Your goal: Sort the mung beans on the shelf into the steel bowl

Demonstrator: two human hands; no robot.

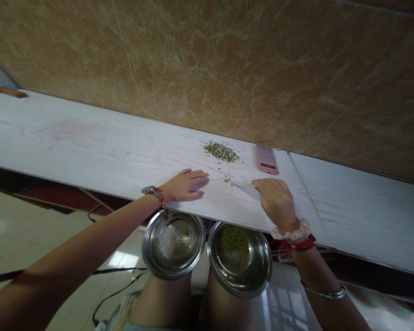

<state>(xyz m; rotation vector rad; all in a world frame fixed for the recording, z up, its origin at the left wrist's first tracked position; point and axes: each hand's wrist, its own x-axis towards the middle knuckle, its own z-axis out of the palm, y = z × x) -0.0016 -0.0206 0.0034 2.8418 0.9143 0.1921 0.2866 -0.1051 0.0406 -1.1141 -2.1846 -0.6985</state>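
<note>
My left hand (186, 185) lies flat on the white board with its fingers spread, holding nothing. My right hand (274, 198) is closed in a pinch just above the board. A faint pale sliver runs from its fingertips toward a few loose green beans (227, 178), too blurred to name. Behind them spreads a pile of small green beans mixed with white grains (221, 151). One steel bowl (148, 262) rests on my left thigh with white grains inside. Another steel bowl (262, 280), on my right thigh, contains green beans.
A phone (267, 158) lies near the back edge, right of the pile. The narrow white board (89, 147) runs along a brown marbled wall (207, 69). A brown wooden piece (12, 92) sits at the far left end. Black cables (119, 294) trail over the tiled floor.
</note>
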